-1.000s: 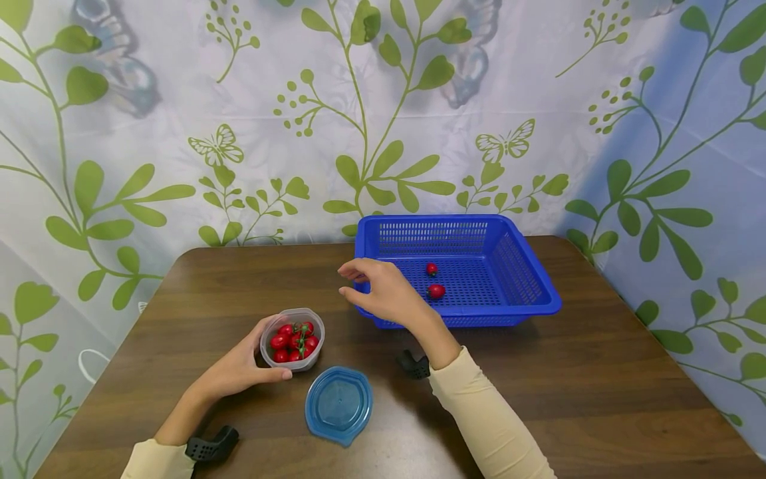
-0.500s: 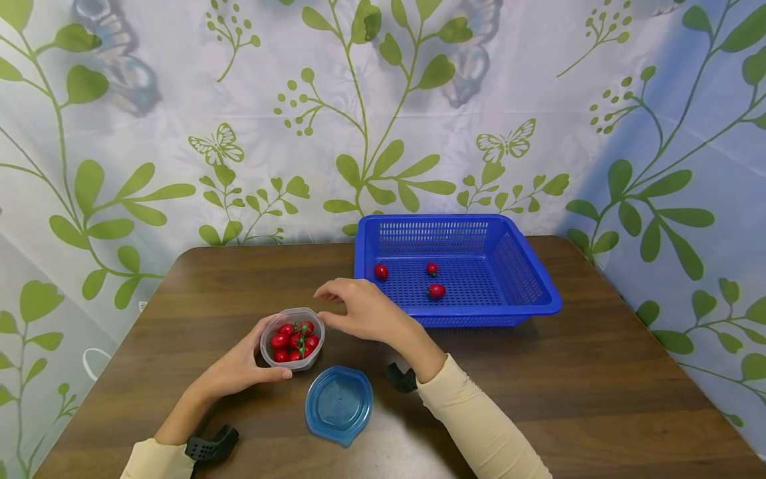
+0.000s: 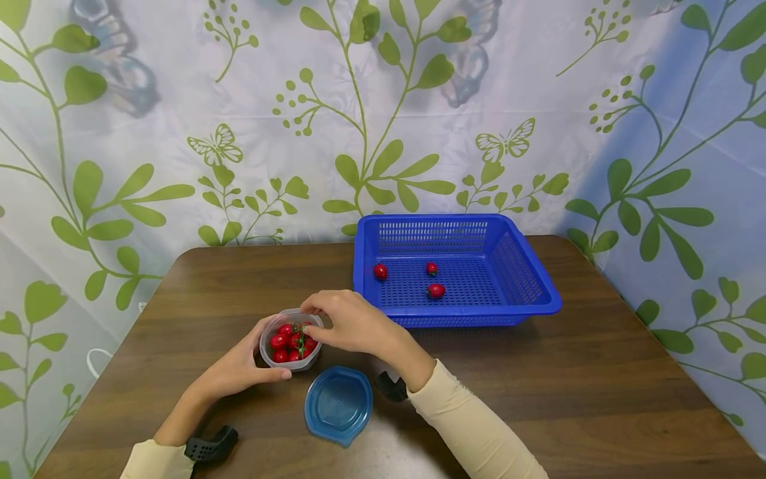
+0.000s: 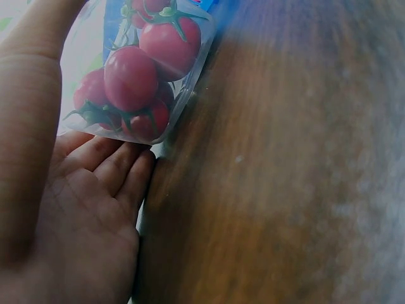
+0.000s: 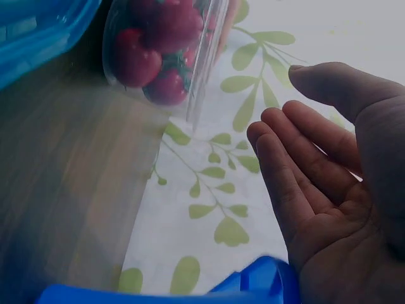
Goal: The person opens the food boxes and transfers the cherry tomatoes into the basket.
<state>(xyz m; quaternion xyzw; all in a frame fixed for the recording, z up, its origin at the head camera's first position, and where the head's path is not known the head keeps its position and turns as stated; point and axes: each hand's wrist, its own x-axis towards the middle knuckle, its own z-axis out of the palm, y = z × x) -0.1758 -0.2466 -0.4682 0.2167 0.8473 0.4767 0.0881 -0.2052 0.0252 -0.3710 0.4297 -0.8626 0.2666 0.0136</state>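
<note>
A small clear plastic container (image 3: 292, 340) full of cherry tomatoes (image 3: 280, 340) stands on the brown table. My left hand (image 3: 248, 362) grips its near side, thumb in front and fingers behind; the left wrist view shows the fingers (image 4: 120, 171) under the container (image 4: 183, 95). My right hand (image 3: 342, 322) hovers over the container's right rim with fingertips at the tomatoes. In the right wrist view that hand (image 5: 316, 171) is relaxed and holds nothing, with the container (image 5: 164, 57) ahead of it. Three tomatoes (image 3: 436, 291) lie in the blue basket (image 3: 538, 293).
The container's blue lid (image 3: 338, 404) lies on the table (image 3: 598, 386) just in front of it. The basket stands at the back, right of centre. A leaf-patterned cloth (image 3: 383, 120) hangs behind the table and round its sides.
My right hand has drawn back from the basket's left end to the container. A tomato now lies in the basket where that hand was. The left hand has stayed put.
</note>
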